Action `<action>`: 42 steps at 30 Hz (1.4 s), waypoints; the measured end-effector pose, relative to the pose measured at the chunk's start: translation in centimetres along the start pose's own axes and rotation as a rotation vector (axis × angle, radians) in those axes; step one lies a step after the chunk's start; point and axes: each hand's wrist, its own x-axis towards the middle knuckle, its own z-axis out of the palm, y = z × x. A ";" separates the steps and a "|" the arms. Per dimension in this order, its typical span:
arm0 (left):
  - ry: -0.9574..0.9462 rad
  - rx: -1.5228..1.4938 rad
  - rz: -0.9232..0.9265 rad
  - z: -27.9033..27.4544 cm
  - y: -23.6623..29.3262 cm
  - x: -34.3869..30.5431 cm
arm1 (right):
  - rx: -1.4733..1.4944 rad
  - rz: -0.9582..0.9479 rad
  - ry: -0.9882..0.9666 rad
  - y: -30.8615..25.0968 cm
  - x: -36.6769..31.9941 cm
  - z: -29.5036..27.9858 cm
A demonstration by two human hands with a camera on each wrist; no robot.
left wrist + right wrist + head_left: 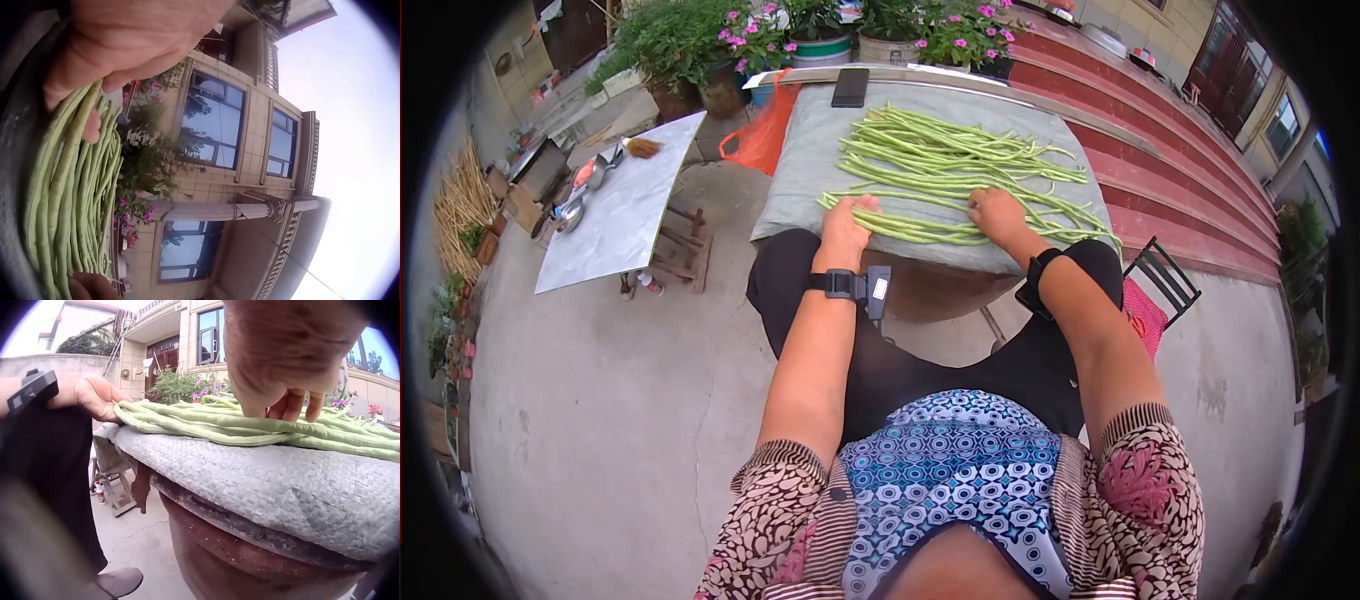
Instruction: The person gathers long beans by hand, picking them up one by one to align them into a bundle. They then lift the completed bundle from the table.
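Long green beans [960,165] lie side by side across a grey woven sheet [800,150], with a front bundle nearest the person. At the left end of that bundle, the left hand [847,222] holds the bean tips between thumb and fingers; the left wrist view shows the left hand [131,47] closed over them. Farther right along the same beans is the right hand [1000,212], knuckles up. In the right wrist view the right hand [290,362] has its fingers bent down behind the front beans [250,425], gripping them, with its thumb hidden.
A black phone [850,88] lies at the sheet's far edge, beside a red plastic bag [765,130]. To the left stands a marble-look table [615,215] with bowls and a brush. Red steps [1160,150] rise on the right, near a chair [1162,285]. Potted flowers [960,35] line the back.
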 end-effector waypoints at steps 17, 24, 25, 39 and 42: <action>-0.129 -0.148 0.103 0.3 -0.3 0.1 | 0.674 -0.032 -0.172 -1.7 -2.6 -2.8; -0.157 -0.170 0.167 0.5 -0.4 0.0 | 0.533 -0.075 -0.175 -1.5 -3.1 -4.0; -0.155 -0.136 0.171 0.5 -0.3 -0.2 | 0.535 -0.074 -0.175 -1.4 -3.1 -4.0; -0.072 -0.132 0.093 0.1 -0.3 0.4 | 0.248 -0.157 -0.139 -0.1 -2.8 -6.0; -0.003 -0.217 0.045 0.0 -0.3 0.6 | 0.022 -0.125 -0.161 3.2 -1.7 -6.7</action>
